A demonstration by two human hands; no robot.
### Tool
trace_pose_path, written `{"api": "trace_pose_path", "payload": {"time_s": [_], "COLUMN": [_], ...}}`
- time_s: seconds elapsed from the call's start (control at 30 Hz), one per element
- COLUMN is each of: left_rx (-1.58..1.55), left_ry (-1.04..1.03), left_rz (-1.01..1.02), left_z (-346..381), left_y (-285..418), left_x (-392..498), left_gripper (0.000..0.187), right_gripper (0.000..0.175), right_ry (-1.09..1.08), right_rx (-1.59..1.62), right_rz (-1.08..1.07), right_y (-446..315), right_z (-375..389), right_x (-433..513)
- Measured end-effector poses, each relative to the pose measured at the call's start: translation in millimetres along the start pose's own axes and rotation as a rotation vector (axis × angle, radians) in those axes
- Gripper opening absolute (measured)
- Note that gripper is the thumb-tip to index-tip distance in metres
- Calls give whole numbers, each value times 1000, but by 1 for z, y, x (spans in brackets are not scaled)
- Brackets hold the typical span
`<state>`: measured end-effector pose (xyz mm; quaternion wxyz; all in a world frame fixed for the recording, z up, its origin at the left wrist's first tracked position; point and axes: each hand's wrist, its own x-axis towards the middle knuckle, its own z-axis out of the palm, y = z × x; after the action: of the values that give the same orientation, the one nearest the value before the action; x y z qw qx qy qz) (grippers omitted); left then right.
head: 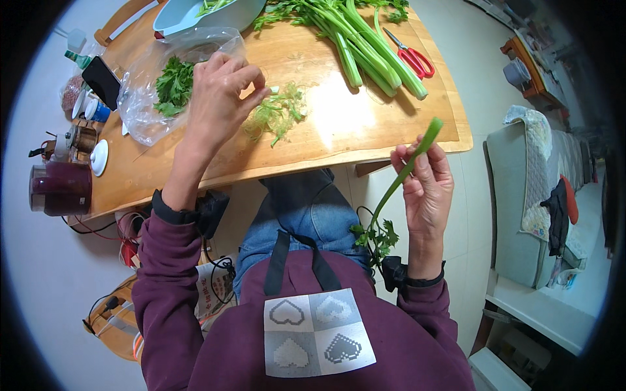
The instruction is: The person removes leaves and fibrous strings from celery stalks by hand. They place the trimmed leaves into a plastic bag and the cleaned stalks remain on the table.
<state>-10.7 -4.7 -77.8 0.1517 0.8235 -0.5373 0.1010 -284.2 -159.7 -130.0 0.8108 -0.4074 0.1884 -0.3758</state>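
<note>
In my right hand (pixel 428 181) is a green celery stalk (pixel 408 168), its thick end up and its leaves hanging down in front of my lap. My left hand (pixel 227 88) is raised over the wooden table, thumb and forefinger close together beside a heap of celery strings and scraps (pixel 281 115); whether it pinches something there is too fine to tell. Left of it, celery leaves (pixel 175 85) lie in a clear plastic bag (pixel 139 105). Several celery stalks (pixel 364 54) lie at the table's far right, next to red-handled scissors (pixel 414 61).
A light-blue basin (pixel 181 19) holding cut greens stands at the far edge of the table (pixel 337 151). Along its left side are a phone (pixel 102 82), a blue-and-white cup (pixel 98 111), a white lid (pixel 99 158) and a dark red container (pixel 63 188). Cables hang below.
</note>
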Motion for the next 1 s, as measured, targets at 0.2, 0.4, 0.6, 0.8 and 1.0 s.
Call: {"api": "trace_pose_path", "payload": {"time_s": [0.2,0.4,0.6,0.8,1.0], "left_rx": [-793,-314,-569,14,-435], "left_ry": [119,-1,51,314,26], "left_rz": [-42,-154,-319,316,522], "left_z": [4,-2,-6,-29,-36], "left_y": [-4,-6,-2,3,50], "left_x": [4,7,7,12,2], "left_gripper": [22,29,51,61,49], "right_gripper": [30,31,33,31,30], "right_ry": [-35,-114,-128,-136,-234], "right_rx": [-18,-34,-54,-42,-21], "right_rz": [117,263,382,399,429], "right_y": [7,11,21,27,34], "right_z": [16,24,34,38,45], "right_x": [-3,3,10,12,15]}}
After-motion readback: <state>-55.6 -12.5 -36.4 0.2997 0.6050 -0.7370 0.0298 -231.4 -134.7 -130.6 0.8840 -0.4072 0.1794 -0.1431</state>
